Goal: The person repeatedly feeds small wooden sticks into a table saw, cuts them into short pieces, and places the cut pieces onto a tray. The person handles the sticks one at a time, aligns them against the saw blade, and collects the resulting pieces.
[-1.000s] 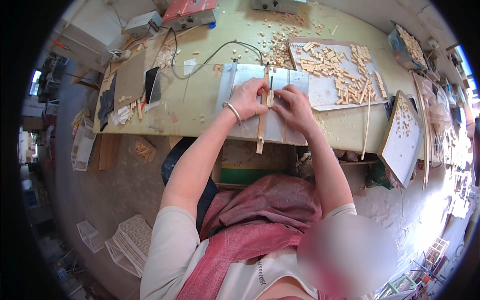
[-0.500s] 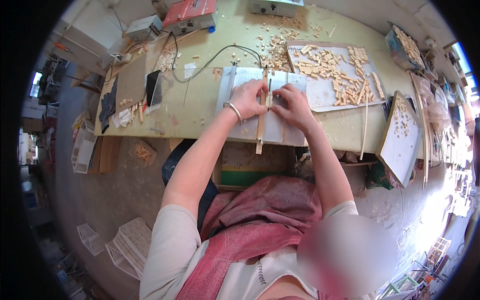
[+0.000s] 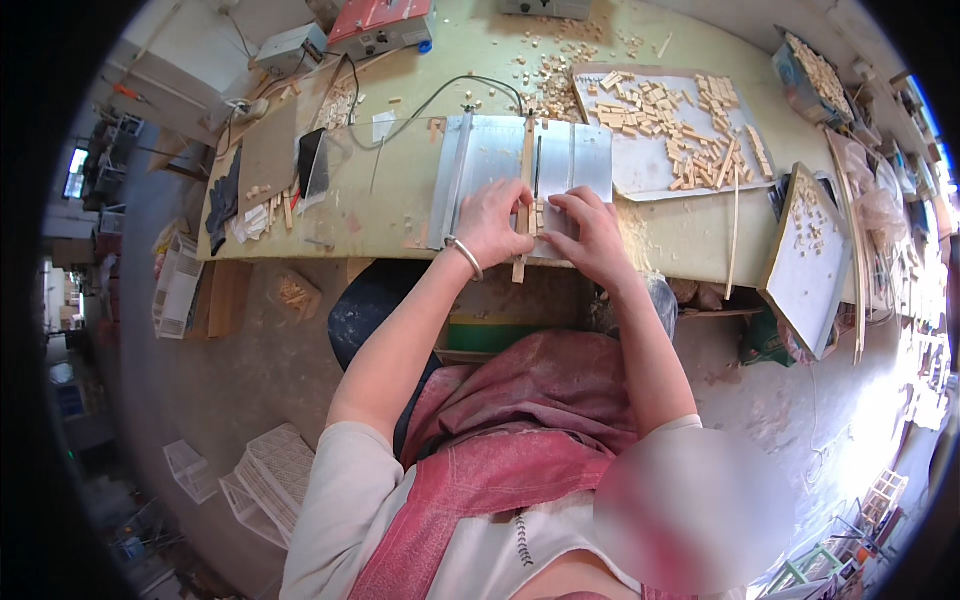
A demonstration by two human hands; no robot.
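Small pale wooden blocks [image 3: 538, 216] sit between my hands, along the right side of a wooden guide strip [image 3: 528, 160] on a metal saw-table plate [image 3: 580, 150]. My left hand [image 3: 497, 222] reaches over the strip from the left, with thumb and fingers closed in at the blocks. My right hand [image 3: 590, 235] pinches at them from the right, thumb nearer me and fingers beyond. A dark narrow slot [image 3: 540, 155], perhaps with a blade in it, runs in the plate just beyond the blocks. My fingertips partly hide the blocks.
A white board [image 3: 640, 180] with many loose wooden blocks lies right of the plate. Offcuts [image 3: 555, 95] are scattered behind it. A black cable [image 3: 430, 100] loops across the table. A tilted tray [image 3: 805, 265] leans at the right edge; a red-topped box [image 3: 385, 25] stands far left.
Both hands have drawn nearer to me along the guide strip, with the blocks between them, leaving more of the dark slot visible. The whole view has shifted slightly.
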